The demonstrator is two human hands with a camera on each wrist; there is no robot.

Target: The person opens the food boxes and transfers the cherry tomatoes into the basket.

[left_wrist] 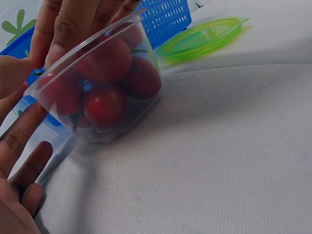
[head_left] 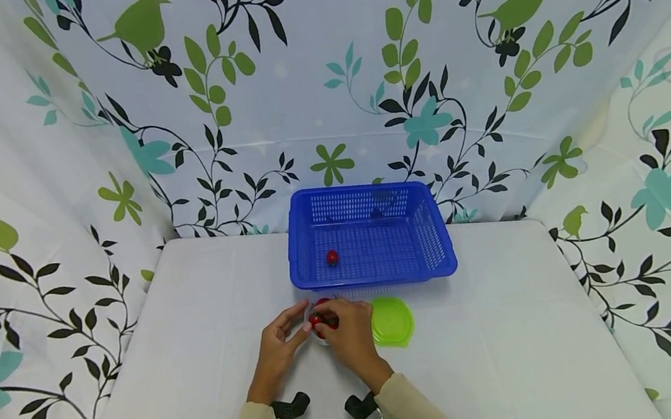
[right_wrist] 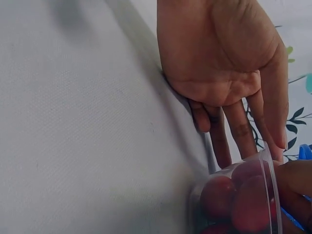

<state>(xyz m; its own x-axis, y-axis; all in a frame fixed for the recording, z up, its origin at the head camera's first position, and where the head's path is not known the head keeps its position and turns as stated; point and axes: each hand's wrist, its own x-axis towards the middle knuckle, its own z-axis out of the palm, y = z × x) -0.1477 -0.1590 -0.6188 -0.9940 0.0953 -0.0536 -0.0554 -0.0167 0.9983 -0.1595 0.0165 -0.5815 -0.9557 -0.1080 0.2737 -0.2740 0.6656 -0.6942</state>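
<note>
A small clear plastic container (left_wrist: 73, 52) full of red tomatoes (left_wrist: 106, 106) stands on the white-covered table, just in front of the blue basket. My left hand (head_left: 274, 356) is at its left side, thumb and index finger gripping the rim while the other fingers spread beside the wall. From the right, my right hand (head_left: 353, 332) reaches over the opening, and its fingers pinch a tomato at the top. These fingers partly hide that tomato. A light green lid (head_left: 392, 322) lies flat just right of the right hand.
Behind the hands sits a blue perforated basket (head_left: 377, 279) with one tomato (head_left: 332, 258) inside, towards its left. Black wrist-worn devices (head_left: 292, 407) are on both wrists. A leaf-patterned curtain (head_left: 318, 83) surrounds the table's back and sides.
</note>
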